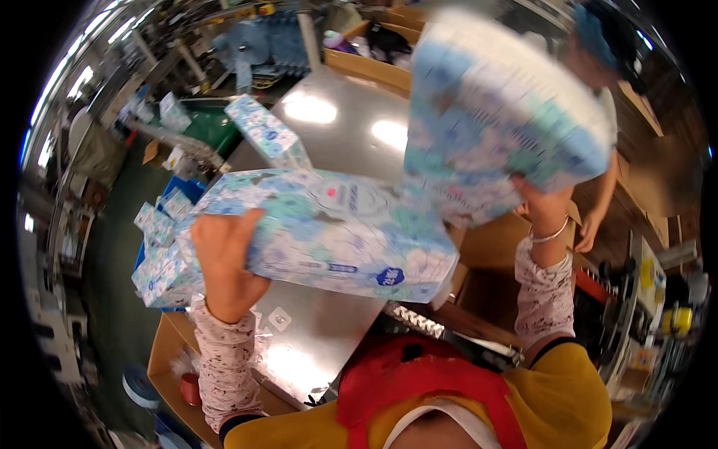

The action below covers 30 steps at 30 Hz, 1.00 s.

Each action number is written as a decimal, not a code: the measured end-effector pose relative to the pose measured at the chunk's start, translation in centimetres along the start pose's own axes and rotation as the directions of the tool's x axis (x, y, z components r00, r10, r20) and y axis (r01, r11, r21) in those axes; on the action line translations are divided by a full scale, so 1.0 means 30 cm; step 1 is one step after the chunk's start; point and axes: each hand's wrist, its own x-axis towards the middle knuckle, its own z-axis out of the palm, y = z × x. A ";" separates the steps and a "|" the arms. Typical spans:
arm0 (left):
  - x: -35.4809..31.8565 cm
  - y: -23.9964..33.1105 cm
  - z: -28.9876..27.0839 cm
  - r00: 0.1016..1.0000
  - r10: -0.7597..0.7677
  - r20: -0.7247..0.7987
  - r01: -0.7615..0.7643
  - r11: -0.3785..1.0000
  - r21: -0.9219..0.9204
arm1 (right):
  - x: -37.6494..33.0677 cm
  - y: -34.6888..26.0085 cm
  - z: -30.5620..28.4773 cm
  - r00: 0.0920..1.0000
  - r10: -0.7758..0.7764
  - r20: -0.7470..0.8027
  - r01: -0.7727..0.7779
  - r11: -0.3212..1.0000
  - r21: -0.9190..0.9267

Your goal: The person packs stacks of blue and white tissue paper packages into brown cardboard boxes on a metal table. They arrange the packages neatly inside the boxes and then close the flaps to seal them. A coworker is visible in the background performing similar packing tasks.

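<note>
A long blue-and-white floral tissue pack (336, 232) lies over the metal table. My left hand (230, 258) is closed on its left end, fingers over the top edge and thumb on the near side. On the right, my right hand (544, 206) grips the lower edge of a second floral tissue pack (497, 112), tilted and held high, its upper part smeared by motion. The lower left corner of this raised pack overlaps the right end of the long one; whether they touch I cannot tell. Behind the long pack lies a smaller floral pack (268, 133).
Several floral packs (161, 262) fill a blue crate at the left of the metal table (329, 97). An open carton (486, 254) stands below the raised pack, another carton (168, 348) at lower left. A cardboard box (366, 67) of items sits at the back. A person (606, 142) stands far right.
</note>
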 end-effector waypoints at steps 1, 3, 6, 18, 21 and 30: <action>0.012 0.029 0.019 0.998 -0.056 -0.006 0.056 0.998 -0.023 | -0.023 0.000 -0.088 0.970 0.185 -0.157 -0.125 0.936 0.328; 0.044 0.143 0.092 0.934 -0.354 -0.050 0.297 0.845 -0.445 | -0.017 -0.060 -0.226 0.898 0.189 -0.398 -0.015 0.915 0.402; 0.136 0.361 0.274 0.936 -0.340 0.094 0.238 0.411 -0.880 | -0.087 -0.084 -0.539 0.768 0.190 -0.611 -0.003 0.956 0.293; -0.341 0.888 0.969 0.360 0.493 0.792 -0.264 0.868 -0.420 | -0.627 -0.299 -0.823 0.602 0.252 -0.758 -0.308 0.949 0.071; -0.592 0.888 1.156 0.265 0.273 0.925 -0.171 0.957 -0.234 | -0.679 -0.287 -0.613 0.735 0.401 -0.547 -0.438 0.897 0.069; -0.441 0.992 1.125 -0.326 0.446 0.834 0.045 0.888 -0.457 | -0.840 0.248 0.000 0.777 0.460 0.429 -0.287 0.866 -0.408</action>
